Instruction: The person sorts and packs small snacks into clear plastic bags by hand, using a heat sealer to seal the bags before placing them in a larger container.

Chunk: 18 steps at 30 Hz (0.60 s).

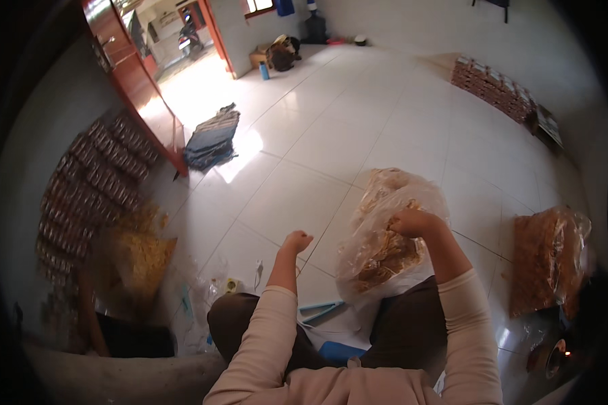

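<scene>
A large clear plastic bag (358,260) of dry, golden-brown flaky pieces (385,263) lies on the floor in front of my right knee. My right hand (412,223) is at the bag's opening, its fingers curled down over the pieces. What it grips there is too small to make out. Held up left of the bag, apart from it, is my left hand (298,241). Its fingers are pressed together, and anything between them is hidden. Between my legs lies a teal, long-armed tool (321,312), with a blue object (342,351) closer to me.
Stacked brown packets (91,182) line the left wall, beside an open bag of yellowish pieces (138,260). A yellow power socket (233,285) sits by my left knee. At right stands another full plastic bag (547,260). Folded cloths (213,138) lie near the open door (138,88).
</scene>
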### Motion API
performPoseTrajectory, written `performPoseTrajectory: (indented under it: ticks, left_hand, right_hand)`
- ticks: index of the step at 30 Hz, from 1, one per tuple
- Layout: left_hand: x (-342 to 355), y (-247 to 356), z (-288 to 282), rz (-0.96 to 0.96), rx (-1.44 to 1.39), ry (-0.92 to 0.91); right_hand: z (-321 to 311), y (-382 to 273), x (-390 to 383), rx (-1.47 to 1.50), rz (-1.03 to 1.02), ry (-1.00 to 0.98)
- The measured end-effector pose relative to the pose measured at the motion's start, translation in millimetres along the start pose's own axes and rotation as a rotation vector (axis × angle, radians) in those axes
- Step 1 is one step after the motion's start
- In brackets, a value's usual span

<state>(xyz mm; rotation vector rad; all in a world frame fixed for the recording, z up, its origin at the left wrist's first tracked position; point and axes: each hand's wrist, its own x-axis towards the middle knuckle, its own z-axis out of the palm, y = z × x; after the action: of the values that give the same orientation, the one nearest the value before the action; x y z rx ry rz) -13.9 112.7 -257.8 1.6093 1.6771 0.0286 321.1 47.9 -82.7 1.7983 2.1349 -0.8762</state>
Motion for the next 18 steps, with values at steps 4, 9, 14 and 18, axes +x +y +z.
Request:
performPoseTrajectory:
  ticks: [4,9,14,18]
  left_hand:
    - [15,-87,66,-0.343,0.406,-0.142]
    - [25,-70,100,-0.359,0.204,0.068]
    - [33,-98,143,-0.15,0.324,0.277]
    - [39,-85,164,-0.145,0.203,0.315]
  right_hand:
    - [-3,-13,-42,0.194,-0.127,0.215]
    - [-8,-9,-81,0.199,-0.183,0.41]
    - [-22,-14,-93,0.362,-0.091,0.56]
    - [-27,-2,-86,0.474,-0.017,0.702]
